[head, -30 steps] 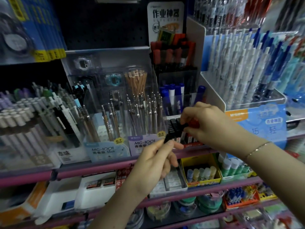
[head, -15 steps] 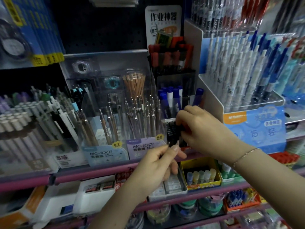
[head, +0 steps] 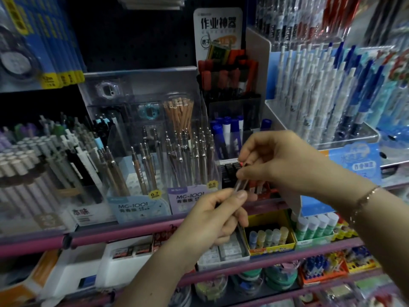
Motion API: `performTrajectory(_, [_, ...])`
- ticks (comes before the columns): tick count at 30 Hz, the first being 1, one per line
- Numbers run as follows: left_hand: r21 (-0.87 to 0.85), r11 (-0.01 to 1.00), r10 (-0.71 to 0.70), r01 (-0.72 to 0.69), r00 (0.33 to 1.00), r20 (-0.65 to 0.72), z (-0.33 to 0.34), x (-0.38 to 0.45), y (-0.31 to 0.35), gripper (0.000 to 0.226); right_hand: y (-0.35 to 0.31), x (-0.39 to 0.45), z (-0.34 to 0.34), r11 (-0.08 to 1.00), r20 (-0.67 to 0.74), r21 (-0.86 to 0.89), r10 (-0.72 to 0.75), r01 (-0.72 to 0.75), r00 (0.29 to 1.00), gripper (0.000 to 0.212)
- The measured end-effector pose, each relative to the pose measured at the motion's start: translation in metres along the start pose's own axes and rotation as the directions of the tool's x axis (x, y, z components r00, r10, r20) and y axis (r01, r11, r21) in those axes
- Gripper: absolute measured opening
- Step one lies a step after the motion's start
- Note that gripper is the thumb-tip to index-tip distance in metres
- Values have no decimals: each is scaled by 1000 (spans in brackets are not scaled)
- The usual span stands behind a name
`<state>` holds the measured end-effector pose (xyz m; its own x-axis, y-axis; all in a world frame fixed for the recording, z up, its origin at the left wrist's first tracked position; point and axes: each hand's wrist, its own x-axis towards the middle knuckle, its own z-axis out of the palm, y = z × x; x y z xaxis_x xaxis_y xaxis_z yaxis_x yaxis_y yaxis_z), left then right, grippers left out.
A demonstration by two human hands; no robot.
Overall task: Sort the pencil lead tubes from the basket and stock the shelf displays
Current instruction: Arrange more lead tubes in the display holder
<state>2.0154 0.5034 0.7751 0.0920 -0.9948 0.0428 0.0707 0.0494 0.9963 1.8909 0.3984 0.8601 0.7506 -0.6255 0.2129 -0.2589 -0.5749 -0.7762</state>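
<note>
In front of the black-and-red lead-tube rack:
Right hand: lifted off rack, pinching slim clear tube.
Left hand: same, pinching its lower end.
Meaning: probably sorting before slotting.

Dim, bluish store lighting with a dark upper backdrop, soft motion blur overall, and wide-angle bending toward blurred edges.

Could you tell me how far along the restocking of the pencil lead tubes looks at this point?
Done: black-capped and red lead tubes already stand in the display slot beside the 0.5 mm pencil box. In hand: the left hand holds tubes, and the right hand pinches a clear tube from it, just before the slot. Left: placing it. The basket is out of view, so the remaining stock cannot be judged.
</note>
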Motion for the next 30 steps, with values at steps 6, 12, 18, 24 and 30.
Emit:
performTrajectory(6, [208,977,-7,43,986,-169,-13,-1,-6,20,0,4,-17,892,-38,-449,-68,43,997,21])
performTrajectory(12, [-100,994,-56,45,992,-114,-15,-2,-2,38,6,8,-1,799,-5,-584,-182,144,983,15])
performTrajectory(18, [28,996,-79,82,993,-87,-17,-6,-5,28,11,11,2,848,-10,-518,-137,112,991,14])
performTrajectory(24, [525,849,204,-55,952,-230,-3,-1,-11,18,-5,5,-13,990,133,-38,139,-135,981,7])
performTrajectory(30, [509,853,278,-112,925,-261,8,7,-8,18,-10,1,-18,975,234,140,139,-175,962,7])
